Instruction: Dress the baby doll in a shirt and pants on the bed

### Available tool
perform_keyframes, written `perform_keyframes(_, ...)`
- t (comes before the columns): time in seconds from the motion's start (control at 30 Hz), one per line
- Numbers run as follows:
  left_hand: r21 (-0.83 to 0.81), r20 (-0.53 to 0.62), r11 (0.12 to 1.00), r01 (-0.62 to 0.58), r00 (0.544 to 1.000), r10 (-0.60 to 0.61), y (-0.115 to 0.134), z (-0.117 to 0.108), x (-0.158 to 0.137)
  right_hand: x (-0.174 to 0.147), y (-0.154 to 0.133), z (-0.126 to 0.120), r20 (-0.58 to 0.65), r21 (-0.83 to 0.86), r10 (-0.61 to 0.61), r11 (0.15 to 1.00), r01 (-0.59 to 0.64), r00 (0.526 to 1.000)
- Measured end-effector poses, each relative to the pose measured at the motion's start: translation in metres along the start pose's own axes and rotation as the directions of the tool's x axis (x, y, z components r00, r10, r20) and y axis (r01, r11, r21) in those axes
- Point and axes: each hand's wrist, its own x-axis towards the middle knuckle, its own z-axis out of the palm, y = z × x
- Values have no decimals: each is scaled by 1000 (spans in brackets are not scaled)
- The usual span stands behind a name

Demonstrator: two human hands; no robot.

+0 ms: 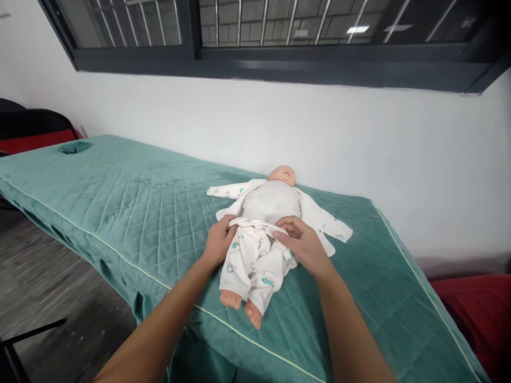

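Observation:
A baby doll (pixel 271 201) lies on its back on the green quilted bed cover, head towards the wall and feet towards me. Its printed white baby pants (pixel 244 255) cover the legs, with both bare feet showing below the cuffs. My left hand (pixel 219 238) pinches the waistband at its left side. At the right side of the waistband, my right hand (pixel 303 242) has its fingers closed on the cloth. A white printed baby jacket (pixel 319 215) is spread open beneath the doll, sleeves out to both sides. The doll's torso is pale grey cloth.
The green bed cover (pixel 151 197) has a face hole (pixel 75 147) at the far left. Behind the bed stand a white wall (pixel 359 138) and a barred window. Red and black chairs (pixel 35 130) show at left, and something red (pixel 479 308) at right.

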Motion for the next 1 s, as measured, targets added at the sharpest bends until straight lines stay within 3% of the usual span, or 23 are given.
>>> perform_keyframes(0.3,-264,-35,963,54,997,-66,2,-4,-1,-2,24,-30,-292,167,93,985,-45,952)
perform_keyframes(0.47,-420,1,904,82,996,-89,0,-8,2,-17,32,-23,-109,-77,138,986,-147,984)
perform_keyframes(0.57,-457,28,884,101,995,-99,0,-10,1,-30,36,-17,-135,-171,142,971,-164,981)
perform_keyframes(0.63,-421,62,898,129,992,-113,2,-11,0,-38,38,-14,-137,-155,127,977,-148,982)
perform_keyframes(0.8,-277,161,946,170,979,-128,10,-11,-3,-48,45,-13,-6,3,103,995,-103,995)
perform_keyframes(1.0,-276,189,952,130,979,-79,11,-11,-5,-49,43,-14,44,95,32,995,-36,999)
